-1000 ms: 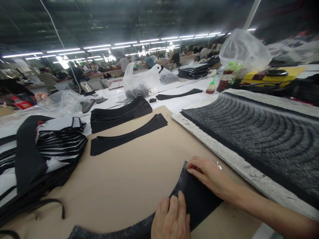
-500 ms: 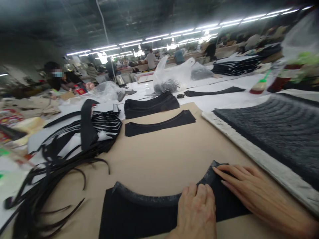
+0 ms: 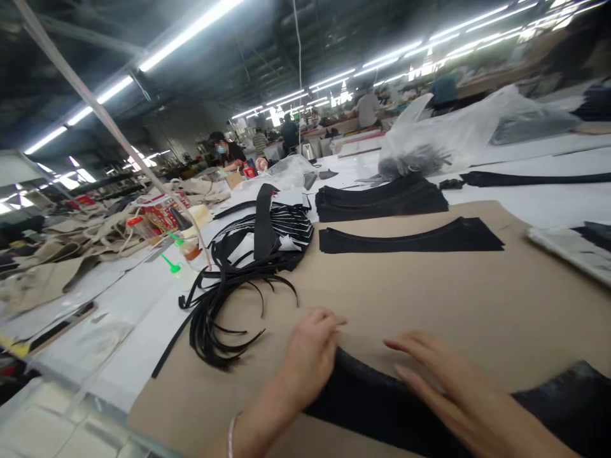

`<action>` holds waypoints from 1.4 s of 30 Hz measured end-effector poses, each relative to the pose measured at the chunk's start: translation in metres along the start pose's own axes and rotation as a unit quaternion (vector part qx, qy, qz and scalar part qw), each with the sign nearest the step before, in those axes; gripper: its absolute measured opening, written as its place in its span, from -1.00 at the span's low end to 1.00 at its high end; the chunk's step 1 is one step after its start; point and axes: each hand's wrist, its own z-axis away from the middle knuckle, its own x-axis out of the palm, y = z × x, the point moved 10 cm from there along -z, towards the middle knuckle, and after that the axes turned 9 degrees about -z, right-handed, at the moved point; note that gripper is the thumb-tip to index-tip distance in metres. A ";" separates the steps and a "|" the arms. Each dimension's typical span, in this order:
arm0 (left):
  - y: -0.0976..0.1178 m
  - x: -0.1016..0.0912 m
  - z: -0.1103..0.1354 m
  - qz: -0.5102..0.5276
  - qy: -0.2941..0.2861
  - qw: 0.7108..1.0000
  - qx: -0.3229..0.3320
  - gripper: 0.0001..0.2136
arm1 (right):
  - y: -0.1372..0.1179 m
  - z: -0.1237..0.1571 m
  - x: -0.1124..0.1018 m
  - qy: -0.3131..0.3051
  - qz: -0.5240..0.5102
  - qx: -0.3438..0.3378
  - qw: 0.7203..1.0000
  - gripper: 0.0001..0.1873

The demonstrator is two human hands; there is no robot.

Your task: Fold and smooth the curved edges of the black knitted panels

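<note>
A curved black piece of sheet material (image 3: pixel 377 397), fabric or leather, lies across the brown board (image 3: pixel 382 299) at the lower right. Its concave edge faces away from me, and the raised right end looks greyish. My left hand (image 3: pixel 310 350) is curled over the left end of this piece, fingers drawn together; the fingertips' hold on the corner is partly hidden. My right hand (image 3: pixel 443 381) hovers over or lightly touches the middle of the piece, thumb and fingers stretched apart, somewhat blurred. Farther back lie another black curved piece (image 3: pixel 410 238) and a stack of similar pieces (image 3: pixel 382 198).
To the left, black strips (image 3: pixel 214 324) spill beside a fanned pile of black-and-white pieces (image 3: pixel 291 226). Green-tipped bottles (image 3: pixel 176 267) stand beyond them. A clear plastic bag (image 3: pixel 429 140) sits at the back, a pale slab (image 3: pixel 568 251) at right. A co-worker (image 3: pixel 229 152) is farther off.
The view has swung left. My left hand has shifted from the middle of the black piece to its left end. My right hand has left the right end and come over the middle.
</note>
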 end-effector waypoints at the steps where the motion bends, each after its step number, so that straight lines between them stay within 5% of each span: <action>1: -0.018 -0.009 0.002 -0.012 -0.002 1.000 -0.005 -0.72 | -0.013 -0.012 0.023 -0.064 -0.025 0.015 0.998 -0.68; 5: -0.050 -0.015 0.020 -0.033 -0.038 0.998 0.023 -0.74 | -0.043 -0.045 0.088 -0.149 0.012 0.110 0.983 -0.67; 9: -0.050 0.004 0.046 -0.078 -0.093 0.989 0.079 -0.68 | -0.047 -0.056 0.112 -0.148 0.046 0.143 0.978 -0.79; 18: -0.060 0.017 0.057 -0.148 -0.098 0.977 0.114 -0.60 | -0.036 -0.062 0.118 -0.139 0.059 0.172 0.974 -0.95; 42: -0.062 0.026 0.061 -0.230 -0.101 0.961 0.113 -0.57 | -0.044 -0.044 0.127 -0.017 -0.047 0.033 0.998 -0.69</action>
